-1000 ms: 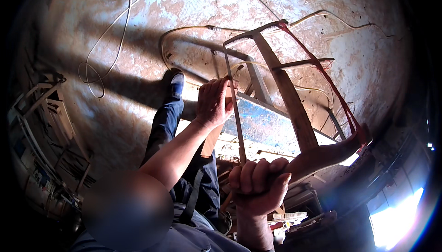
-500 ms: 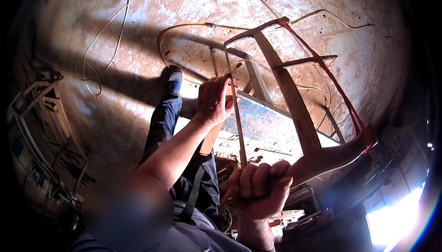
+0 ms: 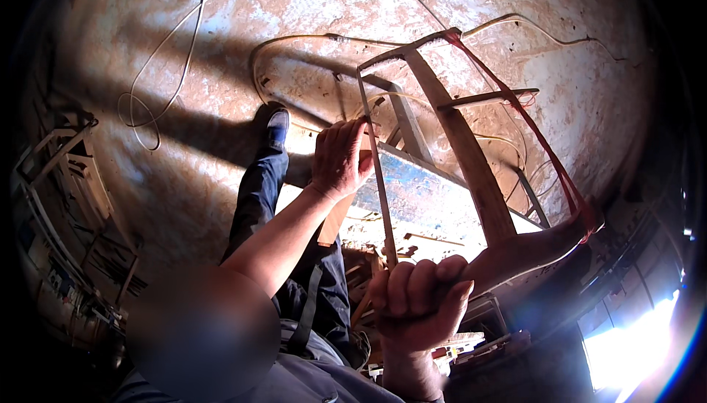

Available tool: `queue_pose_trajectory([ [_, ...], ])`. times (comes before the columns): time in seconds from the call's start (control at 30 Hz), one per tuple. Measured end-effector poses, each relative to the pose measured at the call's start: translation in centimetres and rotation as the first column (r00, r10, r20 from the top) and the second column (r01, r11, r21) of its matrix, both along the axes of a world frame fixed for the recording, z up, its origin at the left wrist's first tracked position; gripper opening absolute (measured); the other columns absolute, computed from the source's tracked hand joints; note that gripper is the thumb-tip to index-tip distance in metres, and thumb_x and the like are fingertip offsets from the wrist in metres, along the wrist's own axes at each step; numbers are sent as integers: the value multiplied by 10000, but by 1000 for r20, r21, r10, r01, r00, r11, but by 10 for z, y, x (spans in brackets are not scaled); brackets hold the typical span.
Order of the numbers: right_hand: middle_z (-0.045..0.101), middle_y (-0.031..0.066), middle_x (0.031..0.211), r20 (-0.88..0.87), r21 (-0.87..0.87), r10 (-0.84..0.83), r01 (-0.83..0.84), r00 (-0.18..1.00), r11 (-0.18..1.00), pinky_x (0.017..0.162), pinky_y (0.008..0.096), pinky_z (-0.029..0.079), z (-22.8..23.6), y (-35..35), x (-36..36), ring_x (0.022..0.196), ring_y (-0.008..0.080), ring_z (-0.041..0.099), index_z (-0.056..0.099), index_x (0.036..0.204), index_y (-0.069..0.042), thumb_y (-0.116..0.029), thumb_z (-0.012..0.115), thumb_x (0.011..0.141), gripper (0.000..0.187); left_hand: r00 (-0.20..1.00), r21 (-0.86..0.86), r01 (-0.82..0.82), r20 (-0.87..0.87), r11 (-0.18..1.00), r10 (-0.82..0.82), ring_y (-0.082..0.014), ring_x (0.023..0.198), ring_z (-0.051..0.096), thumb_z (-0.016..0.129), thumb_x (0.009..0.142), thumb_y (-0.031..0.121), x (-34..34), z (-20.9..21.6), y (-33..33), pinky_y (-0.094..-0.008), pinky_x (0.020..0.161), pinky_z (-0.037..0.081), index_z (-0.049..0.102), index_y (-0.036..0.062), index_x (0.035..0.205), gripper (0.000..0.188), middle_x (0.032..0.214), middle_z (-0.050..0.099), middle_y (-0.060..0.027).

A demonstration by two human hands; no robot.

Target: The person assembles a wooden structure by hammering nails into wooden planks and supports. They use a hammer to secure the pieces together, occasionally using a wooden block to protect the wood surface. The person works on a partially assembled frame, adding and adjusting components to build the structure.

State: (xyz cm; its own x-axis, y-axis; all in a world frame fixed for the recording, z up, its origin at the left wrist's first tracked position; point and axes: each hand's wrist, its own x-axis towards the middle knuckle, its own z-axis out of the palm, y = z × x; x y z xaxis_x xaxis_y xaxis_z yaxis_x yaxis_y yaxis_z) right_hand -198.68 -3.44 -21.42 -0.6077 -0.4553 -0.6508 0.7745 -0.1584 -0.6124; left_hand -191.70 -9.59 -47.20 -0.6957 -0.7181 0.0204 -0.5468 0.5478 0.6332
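My right hand (image 3: pixel 421 303) is closed around the near end of a wooden frame saw (image 3: pixel 471 163). The saw has a long middle bar, a twisted red cord along its right side and a toggle stick (image 3: pixel 490 99) through the cord. Its narrow blade (image 3: pixel 382 200) runs along the left side, close beside my left hand (image 3: pixel 339 160). That hand is wrapped over a wooden board (image 3: pixel 335 223), whose near end sticks out below my wrist. Where the blade meets the board is mostly hidden by my fingers.
Under the saw lies a bench (image 3: pixel 420 189) with a worn blue and white top, brightly sunlit. Hoses and a pale cable (image 3: pixel 193 49) loop over the dusty floor. Wooden frames (image 3: pixel 81 160) stand at the left. My shoe (image 3: pixel 278 124) is just beyond the board.
My right hand and the near end of the saw have shifted very slightly to the right. My left hand stays on the board.
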Motion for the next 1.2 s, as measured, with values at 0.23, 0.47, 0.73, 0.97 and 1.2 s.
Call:
queue_pose_trajectory([
  [0.23, 331, -22, 603, 36, -79, -4, 7, 999, 997, 493, 339, 382, -11, -2, -3, 503, 132, 349, 478, 1024, -152, -487, 400, 1040, 344, 1000, 19, 10, -3, 1000, -9, -305, 1134, 542, 718, 757, 259, 1, -1, 1, -451, 983, 400, 447, 25, 1360, 701, 1223, 564, -133],
  [0.47, 321, -23, 602, 103, -11, -98, 100, 990, 995, 503, 344, 390, -22, -16, -1, 504, 137, 331, 551, 1016, -157, -450, 364, 1060, 351, 1000, 34, -3, -10, 999, 3, -305, 1131, 542, 724, 759, 256, 1, -1, 2, -451, 979, 400, 451, 28, 1351, 691, 1220, 563, -129],
  [0.73, 318, -15, 600, 78, 76, -96, 90, 992, 993, 501, 346, 388, -24, -28, 2, 512, 144, 342, 518, 998, -157, -433, 367, 1063, 321, 1000, 60, 12, -11, 998, -12, -299, 1141, 535, 705, 763, 242, 0, 0, 0, -445, 980, 398, 444, 42, 1366, 687, 1224, 564, -122],
  [0.97, 312, -16, 588, 41, 58, -46, 44, 998, 997, 473, 339, 370, -19, -28, -1, 496, 137, 331, 519, 992, -153, -443, 377, 1058, 330, 1000, 57, -4, 2, 998, 4, -294, 1152, 531, 718, 760, 270, 1, 0, 1, -450, 985, 393, 427, 48, 1390, 729, 1233, 557, -120],
  [1.2, 307, -21, 582, 74, 107, -82, 73, 994, 992, 463, 335, 366, -16, -37, -6, 486, 134, 329, 541, 966, -169, -444, 395, 1054, 323, 1000, 49, -6, -21, 999, 7, -297, 1143, 535, 714, 769, 286, 2, -2, 2, -449, 985, 395, 437, 43, 1377, 711, 1231, 560, -116],
])
